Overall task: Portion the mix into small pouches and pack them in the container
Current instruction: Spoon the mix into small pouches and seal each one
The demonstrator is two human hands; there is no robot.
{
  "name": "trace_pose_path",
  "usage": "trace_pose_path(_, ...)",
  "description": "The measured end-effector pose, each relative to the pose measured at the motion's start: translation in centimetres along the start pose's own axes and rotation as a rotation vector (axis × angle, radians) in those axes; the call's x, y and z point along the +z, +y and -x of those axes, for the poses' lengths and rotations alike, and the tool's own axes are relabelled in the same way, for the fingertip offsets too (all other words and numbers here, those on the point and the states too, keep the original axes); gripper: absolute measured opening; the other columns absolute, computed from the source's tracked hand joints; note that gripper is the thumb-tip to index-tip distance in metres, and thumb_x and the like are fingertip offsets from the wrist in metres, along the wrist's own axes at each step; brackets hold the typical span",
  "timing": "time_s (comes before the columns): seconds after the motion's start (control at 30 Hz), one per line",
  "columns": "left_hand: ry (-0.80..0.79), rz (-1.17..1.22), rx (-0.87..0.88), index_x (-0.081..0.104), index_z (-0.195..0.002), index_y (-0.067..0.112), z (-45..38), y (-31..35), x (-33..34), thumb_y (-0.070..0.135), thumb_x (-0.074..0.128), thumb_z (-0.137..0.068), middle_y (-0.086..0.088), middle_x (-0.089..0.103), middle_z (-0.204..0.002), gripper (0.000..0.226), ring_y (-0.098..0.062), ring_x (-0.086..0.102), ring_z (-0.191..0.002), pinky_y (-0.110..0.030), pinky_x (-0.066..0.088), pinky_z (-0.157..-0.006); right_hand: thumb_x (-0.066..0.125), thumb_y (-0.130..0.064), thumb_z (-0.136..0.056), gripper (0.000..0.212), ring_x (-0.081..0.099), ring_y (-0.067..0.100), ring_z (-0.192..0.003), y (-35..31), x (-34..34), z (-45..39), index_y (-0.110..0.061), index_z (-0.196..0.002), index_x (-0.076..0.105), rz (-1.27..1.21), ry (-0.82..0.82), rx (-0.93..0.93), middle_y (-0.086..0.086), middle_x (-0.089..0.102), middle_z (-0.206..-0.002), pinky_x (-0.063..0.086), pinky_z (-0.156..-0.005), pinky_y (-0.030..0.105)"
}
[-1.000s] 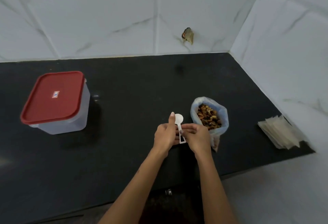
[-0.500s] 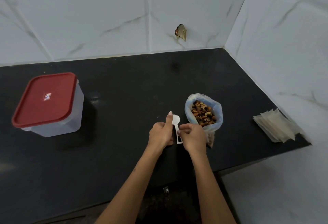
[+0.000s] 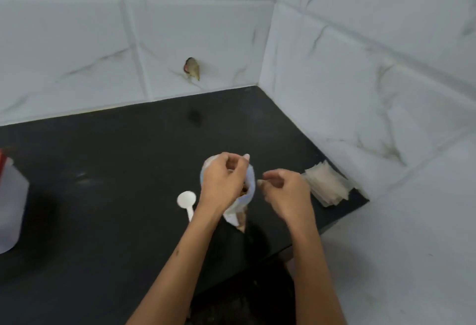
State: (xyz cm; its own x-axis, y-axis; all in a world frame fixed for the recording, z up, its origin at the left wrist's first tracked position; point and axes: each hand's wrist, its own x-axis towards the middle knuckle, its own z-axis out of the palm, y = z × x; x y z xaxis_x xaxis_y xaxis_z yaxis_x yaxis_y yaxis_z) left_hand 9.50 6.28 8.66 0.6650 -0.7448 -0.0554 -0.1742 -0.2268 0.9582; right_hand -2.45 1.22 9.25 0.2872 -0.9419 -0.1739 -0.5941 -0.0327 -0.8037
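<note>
The left hand [image 3: 222, 183] pinches the soft blue plastic bag of mix [image 3: 249, 190]; the right hand [image 3: 284, 193], at three o'clock, is half-curled and empty. A careless pull could tip the bag.

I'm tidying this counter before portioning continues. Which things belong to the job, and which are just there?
For the job:
bag of mix
white scoop
stack of empty pouches
container

Just there:
small brownish thing on the wall tile

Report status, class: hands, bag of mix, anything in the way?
Left hand pinching the bag rim; right hand free beside it. Spoon flat on counter. Pouches stacked right, untouched. Nothing in the way.
</note>
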Motion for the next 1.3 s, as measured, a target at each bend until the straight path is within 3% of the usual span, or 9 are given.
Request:
trace_pose_path(0.17, -0.261, -0.107, 0.077, 0.066, -0.090, 0.020, -2.0, 1.6, 9.2, 0.035, 0.055, -0.094, 0.009, 0.065, -0.079, 0.019, -0.013, 0.063, -0.084, -0.028, 0.049, -0.078, 0.072, -0.020, -0.082, 0.018, 0.068, 0.023, -0.091, 6.9, -6.7, -5.2, -0.015, -0.099, 0.071, -0.038, 0.287, 0.151, 0.006, 0.073, -0.096, 0.053, -0.089, 0.041)
trace_pose_path(0.27, -0.317, -0.240, 0.115, 0.068, -0.105, 0.014, -3.2, 1.8, 13.9, 0.024, 0.051, -0.096, -0.001, 0.069, -0.100, 0.022, -0.018, 0.062, -0.098, -0.028, 0.048, -0.086, 0.067, -0.015, -0.084, 0.018, 0.066, 0.028, -0.096, 10.2, -9.9, -7.1, -0.010, -0.100, 0.072, 0.014, 0.393, 0.268, 0.008, 0.071, -0.098, 0.046, -0.085, 0.024)
trace_pose_path(0.4, -0.375, -0.429, 0.195, 0.060, -0.124, 0.009, -3.9, 1.2, 18.6, 0.013, 0.044, -0.095, -0.008, 0.065, -0.121, 0.033, -0.025, 0.058, -0.113, -0.037, 0.046, -0.098, 0.064, -0.015, -0.084, 0.016, 0.067, 0.029, -0.080, 12.7, -11.7, -8.7, -0.003, -0.081, 0.074, 0.003, 0.356, 0.377, 0.013, 0.068, -0.075, 0.046, -0.068, 0.027)
trace_pose_path(0.57, -0.335, -0.610, 0.304, 0.054, -0.130, 0.015, -4.2, 0.3, 21.5, 0.012, 0.042, -0.093, -0.003, 0.066, -0.115, 0.038, -0.021, 0.059, -0.109, -0.040, 0.033, -0.107, 0.070, -0.028, -0.083, 0.032, 0.070, 0.032, -0.070, 13.8, -11.9, -10.6, -0.010, -0.058, 0.061, -0.117, 0.300, 0.453, 0.012, 0.067, -0.062, 0.057, -0.078, 0.040)
trace_pose_path(0.7, -0.321, -0.638, 0.308, 0.054, -0.129, 0.015, -3.8, 0.2, 22.0, 0.011, 0.043, -0.094, 0.001, 0.066, -0.111, 0.037, -0.014, 0.057, -0.111, -0.051, 0.011, -0.117, 0.071, -0.016, -0.082, 0.023, 0.070, 0.029, -0.065, 14.1, -11.6, -11.2, -0.016, -0.062, 0.060, -0.192, 0.288, 0.495, 0.008, 0.064, -0.056, 0.058, -0.080, 0.044)
trace_pose_path(0.87, -0.297, -0.525, 0.238, 0.054, -0.129, 0.017, -3.5, 0.6, 22.2, 0.009, 0.047, -0.093, 0.004, 0.065, -0.117, 0.037, -0.012, 0.057, -0.113, -0.050, 0.007, -0.118, 0.063, -0.008, -0.077, 0.017, 0.069, 0.030, -0.065, 14.8, -11.4, -11.4, -0.017, -0.063, 0.064, -0.253, 0.396, 0.431, 0.008, 0.067, -0.060, 0.058, -0.076, 0.048)
trace_pose_path(1.0, -0.230, -0.270, 0.237, 0.060, -0.120, 0.013, -3.8, 1.4, 21.4, 0.003, 0.054, -0.089, 0.002, 0.067, -0.108, 0.033, -0.010, 0.062, -0.101, -0.027, 0.045, -0.100, 0.063, -0.015, -0.072, 0.012, 0.069, 0.030, -0.070, 14.1, -11.8, -11.3, -0.020, -0.062, 0.062, -0.315, 0.477, 0.332, 0.004, 0.069, -0.062, 0.057, -0.078, 0.050)
trace_pose_path(1.1, -0.153, -0.116, 0.213, 0.064, -0.114, 0.014, -4.1, 2.4, 19.2, 0.003, 0.059, -0.088, 0.009, 0.064, -0.095, 0.028, 0.001, 0.060, -0.088, -0.001, 0.045, -0.074, 0.064, -0.009, -0.078, 0.016, 0.068, 0.028, -0.063, 11.3, -12.2, -10.6, -0.020, -0.067, 0.062, -0.371, 0.480, 0.232, 0.005, 0.067, -0.061, 0.058, -0.076, 0.048)
trace_pose_path(1.3, 0.058, 0.080, 0.247, 0.066, -0.100, 0.017, -4.2, 2.6, 11.0, 0.002, 0.065, -0.085, 0.010, 0.067, -0.087, 0.022, -0.001, 0.064, -0.079, -0.012, 0.052, -0.067, 0.065, -0.005, -0.085, 0.021, 0.066, 0.021, -0.068, 4.5, -9.0, -8.7, -0.024, -0.074, 0.061, -0.343, 0.347, 0.034, 0.004, 0.067, -0.073, 0.059, -0.073, 0.037)
